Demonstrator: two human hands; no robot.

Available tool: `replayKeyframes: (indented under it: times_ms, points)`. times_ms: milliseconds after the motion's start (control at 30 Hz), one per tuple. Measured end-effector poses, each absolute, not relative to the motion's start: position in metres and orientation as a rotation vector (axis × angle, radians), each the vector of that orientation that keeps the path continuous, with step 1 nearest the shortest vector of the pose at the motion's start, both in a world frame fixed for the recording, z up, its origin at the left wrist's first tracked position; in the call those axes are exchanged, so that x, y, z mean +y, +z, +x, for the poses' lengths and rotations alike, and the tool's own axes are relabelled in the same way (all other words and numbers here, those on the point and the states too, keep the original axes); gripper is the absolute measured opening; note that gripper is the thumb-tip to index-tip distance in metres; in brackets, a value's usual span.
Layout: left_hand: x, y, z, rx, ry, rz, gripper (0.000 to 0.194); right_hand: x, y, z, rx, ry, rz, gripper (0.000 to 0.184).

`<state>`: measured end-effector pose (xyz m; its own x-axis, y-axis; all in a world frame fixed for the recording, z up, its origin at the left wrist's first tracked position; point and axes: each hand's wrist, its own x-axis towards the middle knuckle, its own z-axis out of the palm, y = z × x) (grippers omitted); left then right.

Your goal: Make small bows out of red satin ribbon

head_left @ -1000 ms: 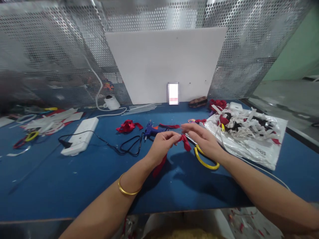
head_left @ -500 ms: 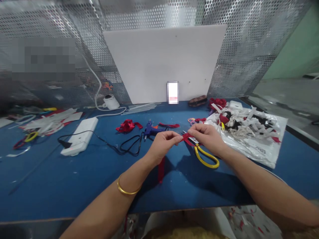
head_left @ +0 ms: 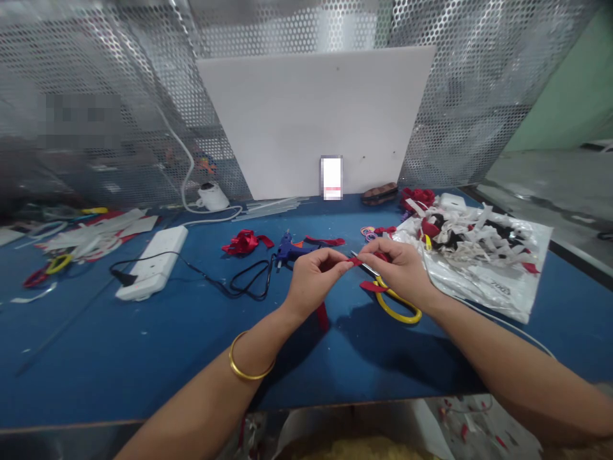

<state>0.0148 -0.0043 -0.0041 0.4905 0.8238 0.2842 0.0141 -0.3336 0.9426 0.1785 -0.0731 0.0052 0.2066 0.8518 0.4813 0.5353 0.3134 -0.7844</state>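
Observation:
Between my two hands, over the blue table, is a red ribbon (head_left: 354, 260). My left hand (head_left: 316, 278) pinches it from the left, and one ribbon tail hangs below that palm. My right hand (head_left: 398, 268) pinches it from the right, fingertips close to the left ones; a short red end sticks out beneath. Under my right hand lie yellow-handled scissors (head_left: 398, 314), their blades partly hidden. A blue glue gun (head_left: 287, 250) rests just beyond my left hand. Behind it lies a dark red ribbon strip (head_left: 325, 242).
To the left are a red ribbon bundle (head_left: 245, 243), a black cord and a white power strip (head_left: 160, 259). At right, a plastic bag (head_left: 507, 291) carries white, black and red scraps. A phone (head_left: 332, 177) leans on a white board (head_left: 306, 115) at the back.
My fingers have drawn closer together on the ribbon, which is now more bunched. Its hanging tail has swung right and up, and a short end now shows below my right hand.

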Motion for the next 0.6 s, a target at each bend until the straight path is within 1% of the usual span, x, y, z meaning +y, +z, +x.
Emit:
replayKeyframes:
  times_ms: [233, 333, 400, 500, 533, 600]
  points:
    - [-0.0021, -0.0059, 0.0110, 0.776, 1.087, 1.866, 0.015, -0.0745, 0.0035, 0.1800, -1.642, 0.144, -1.285, 0.008]
    - [-0.0044, -0.0033, 0.0111, 0.742, 1.052, 1.845, 0.018, -0.0742, 0.0014, 0.1818, -1.735, -0.042, -1.277, 0.012]
    - [-0.0049, -0.0005, 0.0111, 0.702, 0.925, 1.719, 0.027, -0.0747, 0.0002, 0.1831, -1.799, -0.188, -1.294, 0.016]
    - [-0.0032, 0.0015, 0.0102, 0.637, 0.577, 1.440, 0.051, -0.0769, -0.0013, 0.1846, -1.862, -0.390, -1.261, 0.019]
    - [-0.0025, 0.0014, 0.0097, 0.609, 0.464, 1.359, 0.056, -0.0779, -0.0019, 0.1850, -1.871, -0.437, -1.233, 0.018]
    - [-0.0017, 0.0003, 0.0088, 0.547, 0.307, 1.238, 0.056, -0.0799, -0.0029, 0.1856, -1.877, -0.497, -1.186, 0.018]
